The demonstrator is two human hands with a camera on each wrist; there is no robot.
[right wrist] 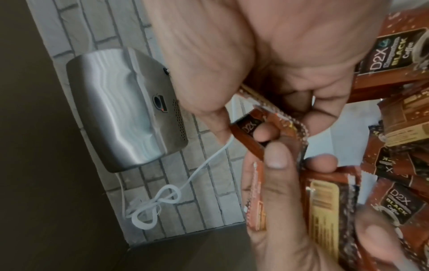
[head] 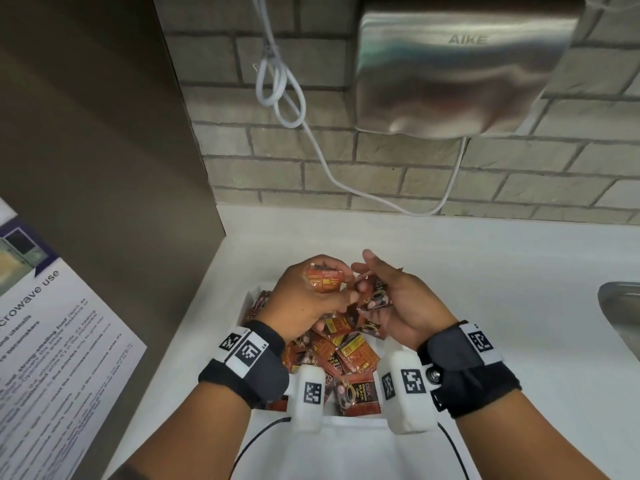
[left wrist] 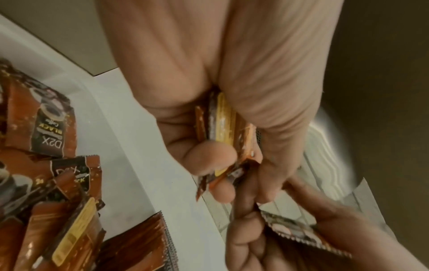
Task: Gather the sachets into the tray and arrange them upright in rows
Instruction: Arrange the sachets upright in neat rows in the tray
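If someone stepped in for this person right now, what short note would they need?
Left hand: grips a small stack of sachets, held above the tray.
Right hand: pinches one sachet, held right beside the left hand's stack.
Tray: white, on the counter below both hands; it holds a loose pile of sachets lying flat and jumbled, some face up, some face down.
Done: the sachets in view are in the tray or in hand.
Left: no upright row is visible yet. Probably add the single sachet to the stack, stand it on edge in the tray, then repeat with the pile.
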